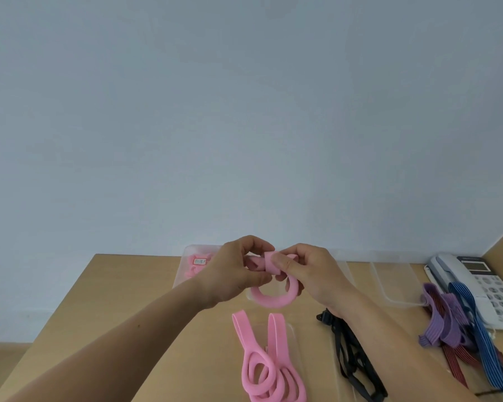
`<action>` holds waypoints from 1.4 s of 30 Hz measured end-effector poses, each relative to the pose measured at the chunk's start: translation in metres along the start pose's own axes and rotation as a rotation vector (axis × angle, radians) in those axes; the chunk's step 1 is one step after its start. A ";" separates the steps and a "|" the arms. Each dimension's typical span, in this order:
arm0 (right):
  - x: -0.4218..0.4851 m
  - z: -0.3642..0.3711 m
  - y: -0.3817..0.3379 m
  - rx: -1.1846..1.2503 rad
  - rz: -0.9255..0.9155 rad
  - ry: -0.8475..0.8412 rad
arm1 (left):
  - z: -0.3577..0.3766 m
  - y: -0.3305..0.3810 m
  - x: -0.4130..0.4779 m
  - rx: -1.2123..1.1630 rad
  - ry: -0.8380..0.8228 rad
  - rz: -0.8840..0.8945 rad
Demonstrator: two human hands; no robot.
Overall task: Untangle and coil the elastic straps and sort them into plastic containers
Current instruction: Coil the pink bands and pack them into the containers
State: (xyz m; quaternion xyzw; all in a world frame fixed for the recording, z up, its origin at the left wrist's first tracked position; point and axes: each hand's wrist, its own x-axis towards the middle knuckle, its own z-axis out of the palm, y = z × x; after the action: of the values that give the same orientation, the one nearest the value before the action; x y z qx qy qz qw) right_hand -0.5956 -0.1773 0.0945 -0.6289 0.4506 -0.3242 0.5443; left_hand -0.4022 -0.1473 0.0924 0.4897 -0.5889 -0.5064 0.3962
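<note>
Midway, seemingly: left hand (235,272) and right hand (312,275), well left of telephone (482,285), each pinch pink strap (273,300) with curled fingers, coil half-wound. Container (180,274) farther left holds pink coils (196,264). Loose pink straps (261,372), black strap (348,352), and striped straps (444,320) against telephone lie uncoiled; bulk pending.

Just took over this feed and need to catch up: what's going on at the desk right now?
A person's left hand and right hand both grip a pink elastic strap above the wooden table, with one end wrapped around its loop. More loose pink straps lie nearer the camera, with a tangled black strap to their right. A pile of purple, dark red and blue striped straps sits beside a white desk phone. A clear plastic container at the back left already holds pink straps.
</note>
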 end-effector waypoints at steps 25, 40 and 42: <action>-0.002 -0.004 0.006 0.122 -0.031 -0.097 | -0.002 0.001 0.001 -0.332 -0.016 -0.216; 0.005 0.008 0.011 0.082 -0.051 0.061 | 0.003 -0.010 -0.003 -0.184 0.052 -0.051; 0.005 0.012 0.010 0.066 -0.089 0.072 | -0.002 -0.010 -0.003 -0.279 0.039 -0.125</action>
State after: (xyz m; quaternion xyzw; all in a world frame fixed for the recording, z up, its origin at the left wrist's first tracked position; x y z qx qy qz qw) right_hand -0.5846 -0.1773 0.0815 -0.6181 0.4305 -0.3850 0.5332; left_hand -0.3981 -0.1448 0.0832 0.4754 -0.4733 -0.5973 0.4396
